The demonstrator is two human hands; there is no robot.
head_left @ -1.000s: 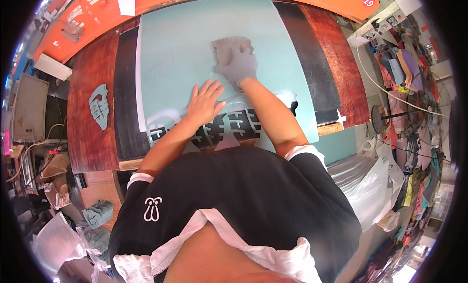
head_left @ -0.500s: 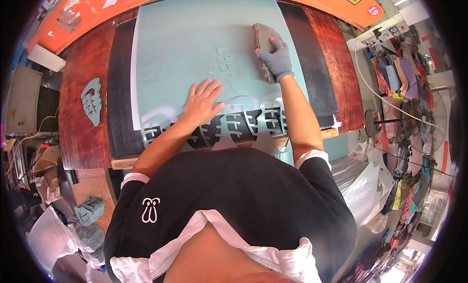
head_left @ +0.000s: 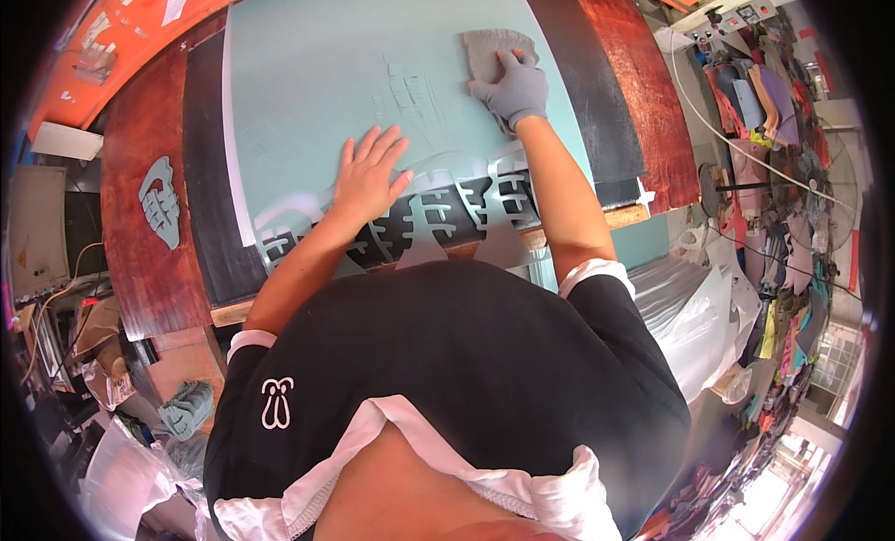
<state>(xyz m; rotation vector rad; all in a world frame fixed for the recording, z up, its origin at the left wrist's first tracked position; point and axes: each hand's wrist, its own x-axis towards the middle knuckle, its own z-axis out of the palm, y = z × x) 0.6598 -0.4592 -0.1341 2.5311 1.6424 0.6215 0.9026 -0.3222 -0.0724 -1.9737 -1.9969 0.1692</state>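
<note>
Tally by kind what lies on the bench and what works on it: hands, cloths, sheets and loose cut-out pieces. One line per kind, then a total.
Hands: 2, bare left hand and gloved right hand
Cloth: 1
Pale green sheet: 1
Loose cut-out piece: 1
Total: 5

Bright even light, sharp centre, fisheye-bent edges

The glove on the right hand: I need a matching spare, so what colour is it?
Grey, covering the whole right hand; the head view shows it pressing a grey cloth.
</note>
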